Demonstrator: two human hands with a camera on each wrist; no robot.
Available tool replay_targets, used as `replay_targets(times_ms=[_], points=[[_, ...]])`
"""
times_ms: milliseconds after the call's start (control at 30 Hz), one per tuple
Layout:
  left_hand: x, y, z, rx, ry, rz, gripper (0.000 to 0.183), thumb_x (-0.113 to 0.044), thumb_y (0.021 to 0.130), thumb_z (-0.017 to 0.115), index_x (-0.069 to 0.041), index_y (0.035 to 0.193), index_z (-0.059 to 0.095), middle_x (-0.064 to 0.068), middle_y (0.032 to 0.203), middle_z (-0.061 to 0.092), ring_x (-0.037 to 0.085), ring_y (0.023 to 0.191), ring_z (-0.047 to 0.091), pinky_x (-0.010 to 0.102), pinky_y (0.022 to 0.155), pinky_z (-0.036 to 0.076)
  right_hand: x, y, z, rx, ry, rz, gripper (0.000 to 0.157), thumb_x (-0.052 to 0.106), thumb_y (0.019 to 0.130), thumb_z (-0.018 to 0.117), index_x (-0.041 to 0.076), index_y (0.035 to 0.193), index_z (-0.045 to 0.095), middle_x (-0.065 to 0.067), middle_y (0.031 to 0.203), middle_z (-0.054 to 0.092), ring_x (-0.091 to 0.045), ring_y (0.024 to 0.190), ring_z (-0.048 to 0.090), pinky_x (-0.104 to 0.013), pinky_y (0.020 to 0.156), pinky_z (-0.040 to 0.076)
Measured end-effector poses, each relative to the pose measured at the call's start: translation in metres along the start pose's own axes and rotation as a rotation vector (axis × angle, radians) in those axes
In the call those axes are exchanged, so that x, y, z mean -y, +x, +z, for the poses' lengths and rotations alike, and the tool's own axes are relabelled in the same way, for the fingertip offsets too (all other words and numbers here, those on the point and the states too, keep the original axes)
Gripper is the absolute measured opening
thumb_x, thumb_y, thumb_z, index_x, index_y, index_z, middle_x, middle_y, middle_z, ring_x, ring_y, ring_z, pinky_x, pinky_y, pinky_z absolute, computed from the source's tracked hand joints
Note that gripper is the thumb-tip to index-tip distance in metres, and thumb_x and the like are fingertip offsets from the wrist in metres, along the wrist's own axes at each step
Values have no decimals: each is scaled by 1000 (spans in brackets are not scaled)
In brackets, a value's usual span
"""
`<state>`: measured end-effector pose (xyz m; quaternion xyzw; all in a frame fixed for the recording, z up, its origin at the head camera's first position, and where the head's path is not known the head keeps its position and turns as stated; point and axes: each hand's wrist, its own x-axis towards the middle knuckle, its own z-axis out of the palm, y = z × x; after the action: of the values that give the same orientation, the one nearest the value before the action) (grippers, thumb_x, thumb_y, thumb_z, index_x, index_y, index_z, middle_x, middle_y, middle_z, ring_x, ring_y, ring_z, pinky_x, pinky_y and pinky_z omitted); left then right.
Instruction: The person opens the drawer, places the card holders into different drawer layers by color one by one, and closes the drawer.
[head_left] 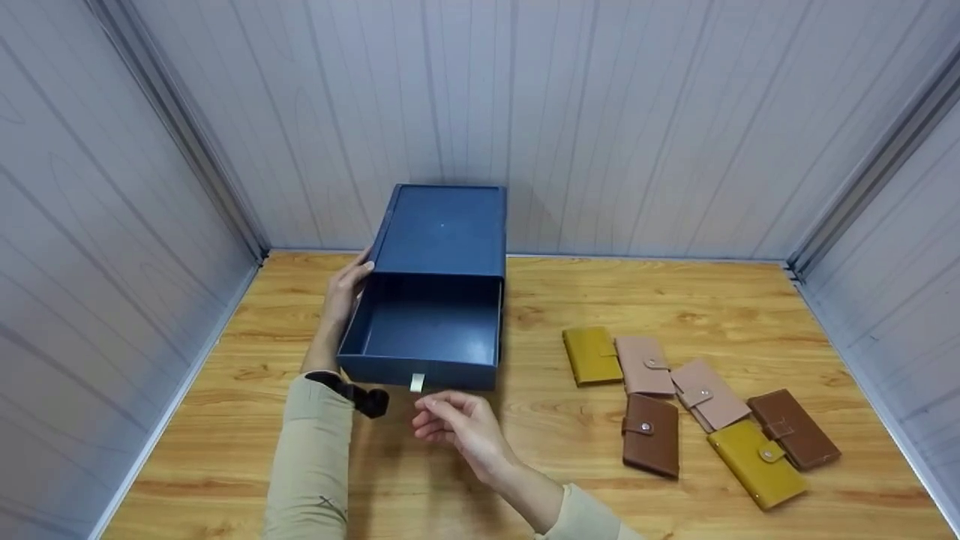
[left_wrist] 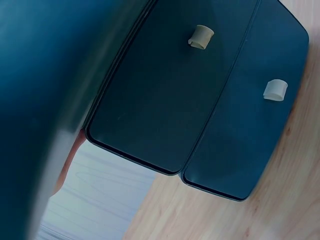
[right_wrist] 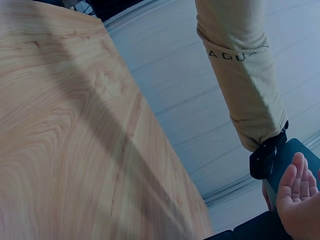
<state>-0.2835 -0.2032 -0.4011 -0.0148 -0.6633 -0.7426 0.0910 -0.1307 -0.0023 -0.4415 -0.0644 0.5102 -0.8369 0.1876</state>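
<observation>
Our left hand (head_left: 343, 294) steadies the blue box (head_left: 442, 232), grip flat against its side; our right hand (head_left: 457, 427), grip relaxed, hovers just before the pulled-out drawer (head_left: 424, 337). Bare worktop (head_left: 240, 375) lies left.

free: bare table (head_left: 247, 420) front-left | blocked: blue box (head_left: 442, 232) at back wall | wallets (head_left: 697, 416) crowd right

Left hand (head_left: 343, 294): fingertips hidden behind the blue box (head_left: 439, 255); grip undeterminable. Left wrist view: box side blurred and cut by the left edge. Right hand (right_wrist: 298, 199): cropped at the right wrist view's lower right corner, thumb unseen.
</observation>
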Motion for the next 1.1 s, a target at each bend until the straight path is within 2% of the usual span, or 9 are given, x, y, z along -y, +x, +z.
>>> replay_targets(times_ms=[267, 567, 800, 1100], points=[[0, -1, 1, -24, -5, -28, 42, -4, 90, 42, 5, 131, 38, 22, 131, 38, 21, 110, 46, 29, 94, 33, 4, -17, -20, 38, -97, -14, 21, 7, 87, 54, -12, 95, 59, -7, 74, 64, -14, 64, 61, -28, 65, 49], [-2, -1, 2, -2, -26, -27, 43, -4, 90, 41, 6, 132, 36, 21, 133, 36, 25, 115, 41, 30, 95, 32, 4, -35, -48, 31, -204, -28, 27, 9, 88, 54, -16, 99, 55, -10, 80, 64, -15, 68, 61, -30, 67, 49], [0, 0, 1, 12, -21, -25, 43, -5, 90, 41, 5, 132, 35, 20, 134, 36, 26, 118, 39, 30, 97, 30, 5, -47, -68, 63, -318, -80, 32, 10, 88, 54, -20, 100, 52, -21, 85, 62, -13, 70, 61, -27, 65, 49], [-16, -10, 8, 6, -25, -15, 44, -1, 89, 39, 10, 131, 33, 24, 135, 31, 32, 120, 34, 33, 99, 27, 6, -60, -99, 92, -425, -127, 29, 8, 88, 53, -18, 102, 52, -24, 90, 61, -15, 75, 61, -29, 66, 49]])
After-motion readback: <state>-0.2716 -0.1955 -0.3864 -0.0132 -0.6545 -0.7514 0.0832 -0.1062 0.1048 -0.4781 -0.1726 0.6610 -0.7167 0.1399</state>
